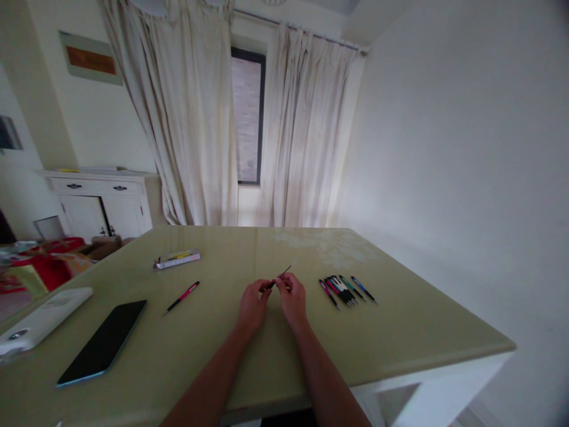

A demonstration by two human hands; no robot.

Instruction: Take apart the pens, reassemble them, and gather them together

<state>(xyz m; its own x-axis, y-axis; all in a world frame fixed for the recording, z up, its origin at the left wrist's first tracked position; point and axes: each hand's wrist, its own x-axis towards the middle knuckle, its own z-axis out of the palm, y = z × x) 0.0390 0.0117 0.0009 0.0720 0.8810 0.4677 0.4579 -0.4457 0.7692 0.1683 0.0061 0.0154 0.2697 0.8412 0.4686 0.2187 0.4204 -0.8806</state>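
My left hand (pixel 252 305) and my right hand (pixel 292 295) meet over the middle of the table, fingertips pinched close together. Between them is a short black pen piece (pixel 272 284), gripped in the left fingers. A thin dark rod (pixel 285 271), like a pen refill, slants up and away from the right fingertips. Whether the two parts are joined is hidden by the fingers. Right of my hands lies a row of several pens (pixel 344 290) with coloured and white barrels and black grips. A red and black pen (pixel 182 298) lies alone to the left.
A black-screened tablet (pixel 104 343) and a white device (pixel 42 317) lie at the table's left. A slim box (pixel 176 260) with something yellow sits farther back. The olive tabletop (pixel 222 255) reaches toward curtains (pixel 200 118), with a wall (pixel 457 154) on the right.
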